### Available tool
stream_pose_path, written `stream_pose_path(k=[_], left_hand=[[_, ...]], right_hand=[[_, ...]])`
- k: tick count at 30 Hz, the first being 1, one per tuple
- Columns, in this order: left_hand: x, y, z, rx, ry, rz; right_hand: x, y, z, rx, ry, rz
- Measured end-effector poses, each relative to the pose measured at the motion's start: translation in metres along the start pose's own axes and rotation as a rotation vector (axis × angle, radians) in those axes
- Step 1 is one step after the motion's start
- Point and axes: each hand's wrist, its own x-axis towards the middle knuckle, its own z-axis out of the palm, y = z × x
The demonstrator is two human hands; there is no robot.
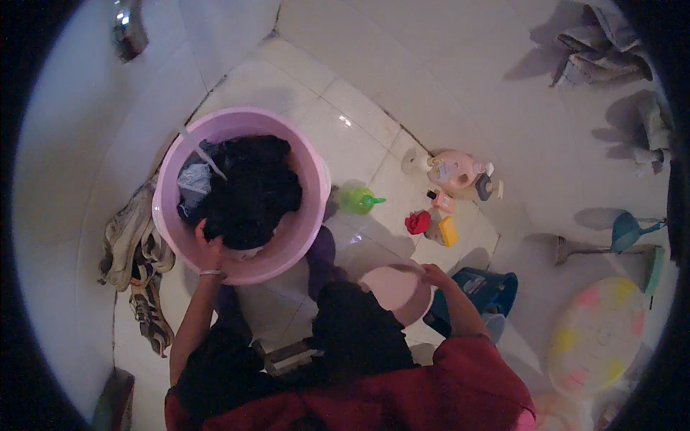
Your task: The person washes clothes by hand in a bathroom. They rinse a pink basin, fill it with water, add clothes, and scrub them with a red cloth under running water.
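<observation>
A large pink plastic tub sits on the floor in front of me. Inside it lies a heap of black cloth, with a grey-blue cloth at its left side. My left hand reaches over the tub's near wall and touches the black cloth; its fingertips are partly lost against the dark fabric. On the right, my right hand grips the rim of a smaller pale pink basin, held tilted beside my knee. A thin stream of water falls into the tub.
A metal faucet juts from the left wall. Shoes lie left of the tub. A green bottle, a pink jug, a yellow brush and a dark teal basket stand to the right.
</observation>
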Motion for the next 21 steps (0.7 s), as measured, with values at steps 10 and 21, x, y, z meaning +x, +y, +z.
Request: stream_pose_path(k=[10,21], left_hand=[[-0.001,-0.012,-0.005,0.167,-0.015,0.039],[-0.006,-0.002,-0.009,0.018,-0.039,0.04]], right_hand=[[0.118,0.004,-0.01,0.242,0.574,0.073],[0.156,-0.015,-0.007,0.605,1.216,0.12]])
